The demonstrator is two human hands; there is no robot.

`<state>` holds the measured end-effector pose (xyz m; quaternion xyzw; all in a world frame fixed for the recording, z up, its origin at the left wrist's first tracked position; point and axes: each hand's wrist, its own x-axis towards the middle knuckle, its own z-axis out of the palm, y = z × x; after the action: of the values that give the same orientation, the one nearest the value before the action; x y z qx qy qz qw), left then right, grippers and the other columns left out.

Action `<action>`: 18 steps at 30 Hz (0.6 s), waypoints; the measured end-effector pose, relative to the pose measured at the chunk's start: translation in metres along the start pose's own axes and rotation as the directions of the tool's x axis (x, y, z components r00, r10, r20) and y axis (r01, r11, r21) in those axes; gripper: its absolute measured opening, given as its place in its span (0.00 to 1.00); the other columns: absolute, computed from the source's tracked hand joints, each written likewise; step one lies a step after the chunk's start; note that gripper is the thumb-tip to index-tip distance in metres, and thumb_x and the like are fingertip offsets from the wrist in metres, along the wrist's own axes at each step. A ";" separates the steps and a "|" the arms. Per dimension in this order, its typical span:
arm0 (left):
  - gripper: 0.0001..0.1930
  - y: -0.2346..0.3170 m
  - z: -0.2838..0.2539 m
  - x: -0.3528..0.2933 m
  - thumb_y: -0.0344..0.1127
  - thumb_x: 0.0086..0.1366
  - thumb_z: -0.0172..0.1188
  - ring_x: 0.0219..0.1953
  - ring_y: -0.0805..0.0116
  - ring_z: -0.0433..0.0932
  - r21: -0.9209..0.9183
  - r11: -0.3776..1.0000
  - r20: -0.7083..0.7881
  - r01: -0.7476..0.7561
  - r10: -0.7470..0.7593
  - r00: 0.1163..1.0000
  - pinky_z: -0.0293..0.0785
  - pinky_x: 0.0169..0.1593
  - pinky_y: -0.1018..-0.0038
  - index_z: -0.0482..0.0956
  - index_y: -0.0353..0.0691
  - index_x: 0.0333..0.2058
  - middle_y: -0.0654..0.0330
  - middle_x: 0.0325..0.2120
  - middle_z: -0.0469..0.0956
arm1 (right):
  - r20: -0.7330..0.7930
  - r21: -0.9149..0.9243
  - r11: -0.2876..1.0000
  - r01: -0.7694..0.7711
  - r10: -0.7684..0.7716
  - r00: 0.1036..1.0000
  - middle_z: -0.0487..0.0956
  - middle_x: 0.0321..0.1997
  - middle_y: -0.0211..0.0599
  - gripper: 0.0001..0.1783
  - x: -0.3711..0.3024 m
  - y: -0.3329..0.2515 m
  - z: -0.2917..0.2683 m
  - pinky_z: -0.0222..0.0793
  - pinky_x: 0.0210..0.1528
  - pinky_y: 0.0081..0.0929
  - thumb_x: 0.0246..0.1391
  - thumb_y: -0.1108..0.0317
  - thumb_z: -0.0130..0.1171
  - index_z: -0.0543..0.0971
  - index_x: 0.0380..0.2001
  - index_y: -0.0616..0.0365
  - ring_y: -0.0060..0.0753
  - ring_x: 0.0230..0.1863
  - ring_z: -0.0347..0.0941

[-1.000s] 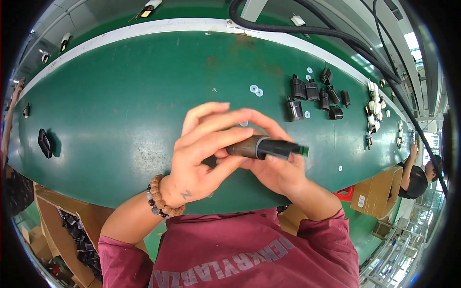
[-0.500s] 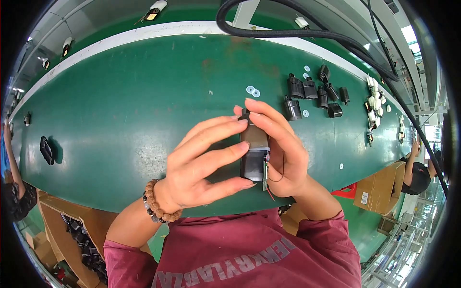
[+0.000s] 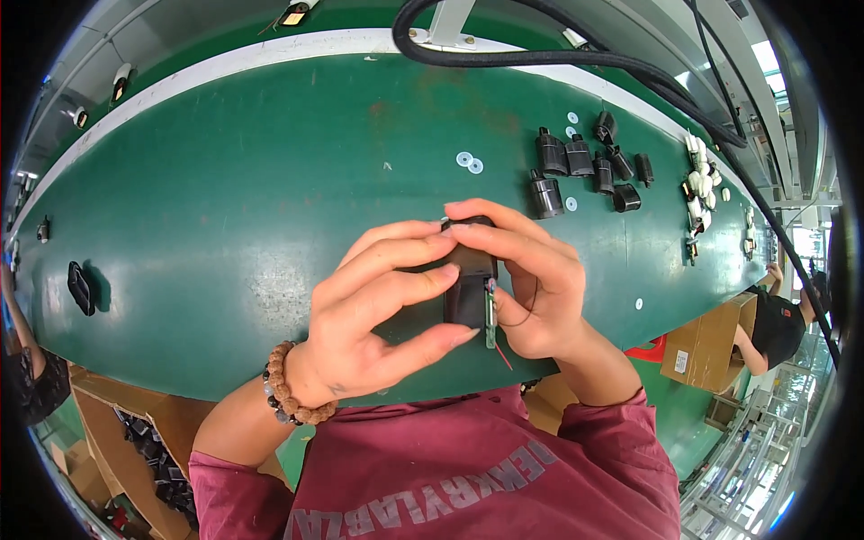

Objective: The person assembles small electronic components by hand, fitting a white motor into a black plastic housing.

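Red wire (image 3: 505,358): near the black casing's (image 3: 465,304) right corner
Green board (image 3: 490,326): along the casing's right side
Left hand (image 3: 364,310): grasping the casing's left side
Right hand (image 3: 543,283): grasping its far end
Casing work: seemingly aligning parts; calls for even pressure, wire kept unpinched
Black housings (image 3: 546,196): beyond the casing, rightward
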<state>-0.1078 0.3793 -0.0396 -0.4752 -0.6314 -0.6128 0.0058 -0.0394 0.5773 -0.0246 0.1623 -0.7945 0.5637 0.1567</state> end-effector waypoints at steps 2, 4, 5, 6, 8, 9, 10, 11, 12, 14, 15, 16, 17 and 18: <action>0.24 -0.003 -0.001 0.001 0.29 0.44 0.75 0.52 0.47 0.74 0.042 0.999 0.011 -0.003 0.003 1.000 0.74 0.52 0.59 0.78 0.33 0.42 0.48 0.48 0.75 | 0.033 0.048 0.996 -0.078 0.076 0.997 0.70 0.59 0.52 0.26 -0.002 0.005 0.001 0.68 0.57 0.35 0.48 0.79 0.56 0.72 0.54 0.64 0.45 0.56 0.73; 0.24 -0.004 -0.001 0.002 0.30 0.44 0.75 0.54 0.49 0.73 0.048 0.999 0.021 0.015 -0.016 1.000 0.73 0.54 0.60 0.78 0.34 0.43 0.48 0.50 0.74 | 0.004 0.202 0.976 -0.083 0.084 0.996 0.66 0.62 0.52 0.28 -0.002 0.004 0.013 0.65 0.59 0.36 0.49 0.82 0.53 0.68 0.57 0.63 0.43 0.59 0.69; 0.24 -0.003 0.001 0.003 0.30 0.44 0.75 0.54 0.49 0.73 0.051 0.999 0.020 0.015 -0.016 1.000 0.73 0.54 0.60 0.78 0.34 0.43 0.48 0.50 0.74 | -0.026 0.349 0.933 -0.085 0.101 0.995 0.62 0.65 0.51 0.31 -0.003 0.004 0.017 0.62 0.62 0.37 0.49 0.84 0.51 0.64 0.60 0.62 0.41 0.63 0.65; 0.25 -0.002 0.003 0.005 0.31 0.44 0.76 0.54 0.49 0.72 -0.042 0.999 -0.028 0.024 -0.026 0.999 0.72 0.55 0.60 0.78 0.34 0.43 0.48 0.51 0.73 | -0.025 0.351 0.933 -0.083 0.098 0.995 0.62 0.65 0.51 0.31 -0.003 0.006 0.017 0.62 0.62 0.37 0.49 0.84 0.51 0.64 0.60 0.62 0.41 0.63 0.65; 0.26 0.000 0.004 0.006 0.31 0.43 0.77 0.55 0.50 0.72 -0.138 0.990 -0.073 0.028 -0.039 0.997 0.72 0.56 0.60 0.78 0.35 0.43 0.47 0.52 0.72 | 0.088 0.459 0.887 -0.056 0.018 0.996 0.56 0.68 0.51 0.35 -0.004 0.007 0.016 0.56 0.66 0.39 0.50 0.87 0.47 0.56 0.63 0.61 0.40 0.67 0.58; 0.27 0.000 0.002 0.005 0.32 0.43 0.77 0.56 0.50 0.71 -0.150 0.988 -0.045 0.036 -0.043 0.998 0.71 0.57 0.60 0.78 0.35 0.44 0.47 0.53 0.71 | 0.087 0.459 0.887 -0.056 0.018 0.996 0.56 0.68 0.51 0.35 -0.004 0.007 0.017 0.56 0.66 0.39 0.50 0.87 0.47 0.56 0.63 0.61 0.40 0.67 0.58; 0.28 -0.001 0.001 0.004 0.32 0.42 0.78 0.57 0.50 0.70 -0.161 0.986 -0.020 0.045 -0.049 0.999 0.70 0.57 0.60 0.78 0.36 0.45 0.46 0.54 0.70 | 0.052 0.448 0.893 -0.036 0.014 0.999 0.57 0.68 0.52 0.34 -0.005 0.008 0.020 0.59 0.64 0.38 0.50 0.87 0.48 0.58 0.62 0.63 0.41 0.66 0.60; 0.28 -0.002 0.000 0.003 0.32 0.42 0.78 0.57 0.50 0.70 -0.162 0.986 -0.022 0.046 -0.050 0.998 0.70 0.57 0.60 0.78 0.36 0.45 0.46 0.54 0.70 | 0.017 0.437 0.900 -0.016 0.009 1.000 0.58 0.68 0.54 0.33 -0.005 0.008 0.021 0.62 0.63 0.36 0.50 0.86 0.48 0.60 0.62 0.64 0.42 0.65 0.62; 0.30 -0.003 -0.001 0.003 0.32 0.42 0.78 0.56 0.51 0.71 -0.172 0.983 0.002 0.058 -0.058 0.998 0.71 0.57 0.61 0.77 0.36 0.46 0.46 0.54 0.70 | 0.019 0.437 0.899 -0.018 0.011 1.000 0.58 0.68 0.54 0.33 -0.007 0.007 0.019 0.62 0.63 0.36 0.50 0.86 0.48 0.60 0.62 0.64 0.42 0.65 0.62; 0.32 0.000 -0.002 0.004 0.32 0.41 0.79 0.55 0.53 0.72 -0.185 0.980 0.026 0.072 -0.068 0.997 0.71 0.57 0.62 0.77 0.35 0.48 0.45 0.53 0.71 | 0.040 0.354 0.933 -0.059 0.049 0.998 0.59 0.67 0.56 0.31 -0.010 0.003 0.014 0.68 0.59 0.33 0.50 0.86 0.49 0.62 0.61 0.68 0.42 0.61 0.67; 0.34 0.006 -0.003 0.005 0.31 0.40 0.79 0.54 0.54 0.74 -0.233 0.959 0.019 0.162 -0.162 0.987 0.71 0.57 0.63 0.76 0.34 0.49 0.45 0.52 0.72 | 0.041 0.353 0.934 -0.063 0.052 0.998 0.59 0.67 0.56 0.31 -0.010 0.004 0.013 0.68 0.59 0.33 0.50 0.86 0.49 0.62 0.61 0.68 0.42 0.61 0.67; 0.35 0.010 -0.002 0.005 0.30 0.40 0.79 0.53 0.55 0.75 -0.281 0.927 0.017 0.250 -0.255 0.967 0.71 0.57 0.65 0.75 0.33 0.50 0.45 0.51 0.74 | 0.038 0.310 0.950 -0.028 0.017 0.999 0.60 0.67 0.57 0.30 -0.010 0.004 0.013 0.69 0.57 0.32 0.50 0.85 0.50 0.63 0.60 0.69 0.42 0.60 0.68; 0.35 0.011 0.000 0.004 0.30 0.40 0.79 0.53 0.55 0.75 -0.285 0.925 0.017 0.252 -0.257 0.966 0.71 0.57 0.65 0.75 0.33 0.50 0.45 0.51 0.74 | 0.036 0.265 0.964 0.008 -0.019 0.999 0.61 0.66 0.57 0.30 -0.010 0.003 0.012 0.71 0.55 0.30 0.50 0.85 0.51 0.64 0.59 0.71 0.42 0.58 0.70; 0.36 0.011 0.003 0.002 0.30 0.40 0.79 0.53 0.57 0.75 -0.355 0.900 -0.015 0.251 -0.274 0.961 0.71 0.57 0.66 0.74 0.32 0.50 0.45 0.51 0.74 | 0.038 0.264 0.965 0.004 -0.015 0.999 0.61 0.66 0.57 0.30 -0.012 0.002 0.012 0.71 0.55 0.30 0.50 0.85 0.51 0.64 0.59 0.71 0.42 0.58 0.70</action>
<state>-0.1005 0.3807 -0.0309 -0.3589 -0.5700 -0.7255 -0.1411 -0.0306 0.5681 -0.0353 0.1966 -0.7147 0.6603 0.1209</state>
